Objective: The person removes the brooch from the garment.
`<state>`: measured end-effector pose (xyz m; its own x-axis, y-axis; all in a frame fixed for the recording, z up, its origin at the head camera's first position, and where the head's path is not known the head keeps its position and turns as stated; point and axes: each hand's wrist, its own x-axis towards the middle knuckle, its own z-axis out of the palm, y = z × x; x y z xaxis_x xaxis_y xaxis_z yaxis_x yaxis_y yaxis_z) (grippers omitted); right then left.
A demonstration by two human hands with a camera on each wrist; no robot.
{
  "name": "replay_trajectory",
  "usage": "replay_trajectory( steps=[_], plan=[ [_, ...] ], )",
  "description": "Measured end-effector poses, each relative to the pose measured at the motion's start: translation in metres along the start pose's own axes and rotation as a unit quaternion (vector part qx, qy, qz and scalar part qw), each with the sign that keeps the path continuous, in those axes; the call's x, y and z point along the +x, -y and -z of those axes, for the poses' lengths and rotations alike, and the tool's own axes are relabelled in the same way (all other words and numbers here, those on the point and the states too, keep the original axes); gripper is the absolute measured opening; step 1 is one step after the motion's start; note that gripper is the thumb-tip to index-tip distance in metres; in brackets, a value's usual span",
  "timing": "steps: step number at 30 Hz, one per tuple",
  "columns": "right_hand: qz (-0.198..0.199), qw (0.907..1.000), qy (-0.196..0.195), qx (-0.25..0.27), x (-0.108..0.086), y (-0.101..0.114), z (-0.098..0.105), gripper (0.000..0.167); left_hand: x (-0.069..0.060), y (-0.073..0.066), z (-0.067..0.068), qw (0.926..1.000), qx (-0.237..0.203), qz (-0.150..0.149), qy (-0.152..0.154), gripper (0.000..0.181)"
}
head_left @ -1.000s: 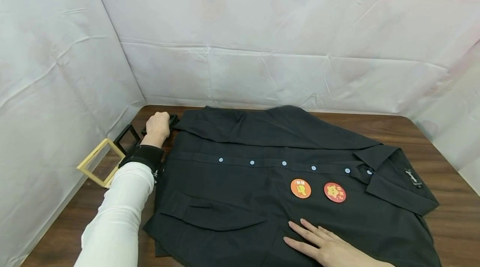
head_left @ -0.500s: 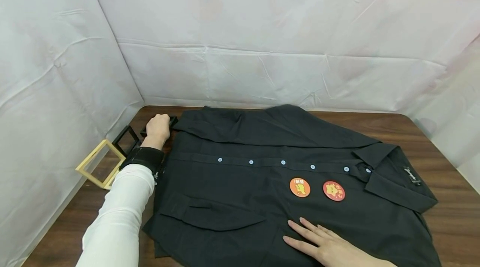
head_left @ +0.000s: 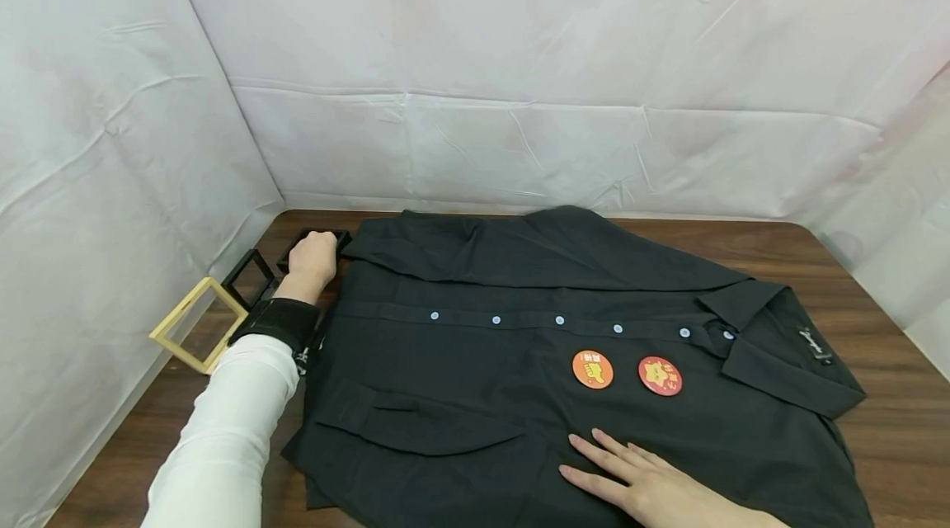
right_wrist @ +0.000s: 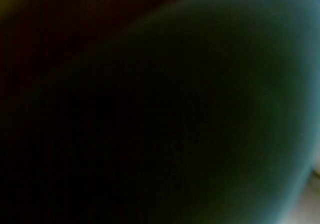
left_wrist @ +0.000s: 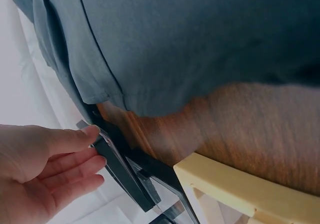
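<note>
In the head view, my left hand (head_left: 313, 257) is at a black photo frame (head_left: 343, 238) at the table's far left corner. The left wrist view has the thumb tip and loosely bent fingertips at the edge of this black frame (left_wrist: 120, 166); the frame does not look enclosed by them. A dark button-up shirt (head_left: 460, 363) lies spread out sideways, its collar to the right. On its front sit an orange round badge (head_left: 593, 370) and a red round badge (head_left: 660, 376). My right hand (head_left: 649, 483) rests on the shirt with fingers spread. The right wrist view is dark and blurred.
Beside my left forearm stand a second black frame (head_left: 250, 276) and a pale yellow frame (head_left: 199, 326). White cloth walls (head_left: 519, 99) enclose the wooden table (head_left: 779, 247) at the back and sides.
My left hand has drawn back slightly towards me, so more of the black frame's far edge shows. The frame stays in place. My right hand and the shirt have not visibly moved.
</note>
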<state>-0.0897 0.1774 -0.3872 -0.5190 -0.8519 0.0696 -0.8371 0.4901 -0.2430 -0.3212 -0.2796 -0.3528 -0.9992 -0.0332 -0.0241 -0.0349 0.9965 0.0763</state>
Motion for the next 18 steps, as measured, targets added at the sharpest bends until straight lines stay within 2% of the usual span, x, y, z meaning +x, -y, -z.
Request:
replay_trajectory(
  steps=[4,13,18],
  plan=[
    [0.002,1.0,0.002,0.0,0.001,0.0,0.001,0.066,-0.005,0.0,0.002,1.0,-0.006,0.0,0.006,0.013],
    [0.003,1.0,0.004,-0.004,0.002,0.001,0.002,0.065,-0.021,-0.005,0.011,0.9997,-0.011,-0.01,0.022,0.024],
    [0.007,1.0,0.005,-0.004,0.003,-0.001,0.002,0.065,-0.029,-0.013,0.012,0.9987,-0.016,-0.044,-0.018,0.019]
  ],
)
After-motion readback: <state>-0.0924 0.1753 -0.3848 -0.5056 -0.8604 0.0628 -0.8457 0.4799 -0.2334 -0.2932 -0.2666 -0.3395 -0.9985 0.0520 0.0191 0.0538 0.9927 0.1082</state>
